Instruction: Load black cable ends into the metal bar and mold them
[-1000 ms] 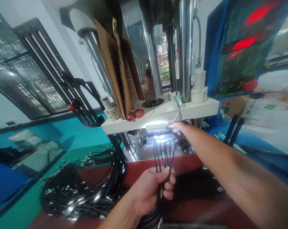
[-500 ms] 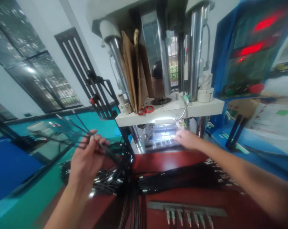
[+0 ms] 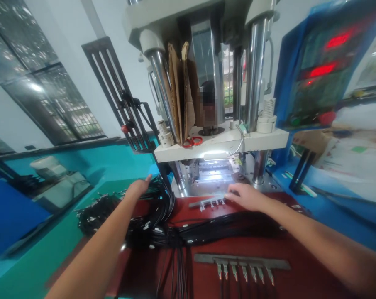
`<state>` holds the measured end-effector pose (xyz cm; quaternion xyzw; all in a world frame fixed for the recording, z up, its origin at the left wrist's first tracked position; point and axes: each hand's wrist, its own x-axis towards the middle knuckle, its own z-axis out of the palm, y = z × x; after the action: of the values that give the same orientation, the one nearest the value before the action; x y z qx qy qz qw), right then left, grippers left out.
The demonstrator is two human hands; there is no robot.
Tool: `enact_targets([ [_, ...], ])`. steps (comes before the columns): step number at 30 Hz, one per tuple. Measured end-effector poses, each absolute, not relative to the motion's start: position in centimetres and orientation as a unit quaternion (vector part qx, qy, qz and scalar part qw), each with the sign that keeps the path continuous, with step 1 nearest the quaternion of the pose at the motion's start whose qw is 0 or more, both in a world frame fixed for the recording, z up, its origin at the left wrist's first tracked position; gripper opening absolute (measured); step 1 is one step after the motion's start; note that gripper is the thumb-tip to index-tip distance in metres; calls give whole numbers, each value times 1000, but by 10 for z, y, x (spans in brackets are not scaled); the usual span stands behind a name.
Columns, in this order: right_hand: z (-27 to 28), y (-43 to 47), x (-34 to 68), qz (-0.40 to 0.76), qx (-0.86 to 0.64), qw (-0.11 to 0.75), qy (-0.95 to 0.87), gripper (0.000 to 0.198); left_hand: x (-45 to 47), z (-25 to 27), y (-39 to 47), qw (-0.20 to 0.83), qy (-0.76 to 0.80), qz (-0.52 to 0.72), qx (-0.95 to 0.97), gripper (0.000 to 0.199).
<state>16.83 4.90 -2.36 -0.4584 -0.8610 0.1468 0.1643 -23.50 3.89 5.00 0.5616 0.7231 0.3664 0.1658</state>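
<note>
My right hand (image 3: 245, 197) is closed on the right end of a short metal strip (image 3: 211, 202) with several small metal pieces along its lower edge. It holds the strip just in front of the lit press bed (image 3: 213, 171). My left hand (image 3: 139, 188) reaches over black cables (image 3: 163, 203) at the left of the red table; a thumb shows, but the other fingers are hidden, so what it holds I cannot tell. Nearer to me lies a longer metal bar (image 3: 242, 261) with several cable terminals (image 3: 244, 272) set along it, their cables running toward me.
The white press plate (image 3: 222, 145) spans above the bed, between steel columns (image 3: 257, 74). Red-handled scissors (image 3: 192, 142) and cardboard (image 3: 183, 95) rest on it. A cable bundle (image 3: 225, 226) crosses the red table (image 3: 312, 265). A blue control cabinet (image 3: 287, 70) stands right.
My right hand has come out from the press bed toward me, now with the metal strip. My left hand has moved right and let go of the cables it held up.
</note>
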Motion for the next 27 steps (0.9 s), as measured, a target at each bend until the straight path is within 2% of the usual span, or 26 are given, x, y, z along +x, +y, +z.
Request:
enact_targets([
  [5, -29, 48, 165, 112, -467, 178, -859, 36, -215, 43, 19, 107, 684, 324, 645, 24],
  [11, -31, 52, 164, 110, -469, 189, -856, 33, -184, 30, 3, 168, 559, 179, 792, 20],
  [17, -17, 47, 147, 155, -435, 226, -858, 29, -145, 34, 21, 187, 518, 140, 823, 27],
  [21, -19, 41, 127, 173, -422, 237, -858, 12, -117, 22, 19, 202, 501, 92, 837, 34],
  [23, -21, 40, 123, 173, -418, 242, -858, 6, -111, 11, 17, 182, 514, 96, 833, 30],
  [27, -22, 38, 125, 168, -399, 247, -867, 11, -110, -8, 16, 151, 538, 112, 822, 19],
])
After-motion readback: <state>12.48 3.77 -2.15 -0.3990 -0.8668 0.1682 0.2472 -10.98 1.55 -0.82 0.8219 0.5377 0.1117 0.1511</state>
